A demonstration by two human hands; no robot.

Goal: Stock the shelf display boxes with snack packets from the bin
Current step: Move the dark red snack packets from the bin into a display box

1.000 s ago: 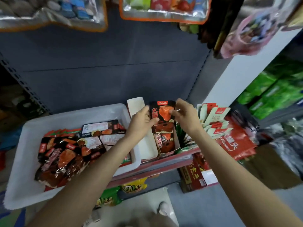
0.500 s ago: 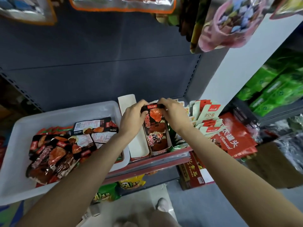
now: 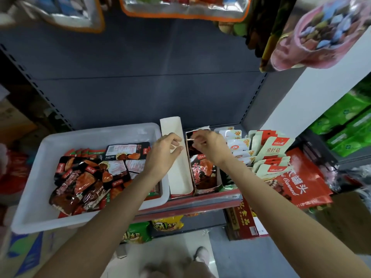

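Left hand (image 3: 164,149) loosely open, empty; right hand (image 3: 208,146) pinches small stick; two display boxes (image 3: 180,177).

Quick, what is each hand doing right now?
Left hand: open, holding nothing, over the empty white display box.
Right hand: fingers curled over the filled box; whether they grip anything cannot be told.
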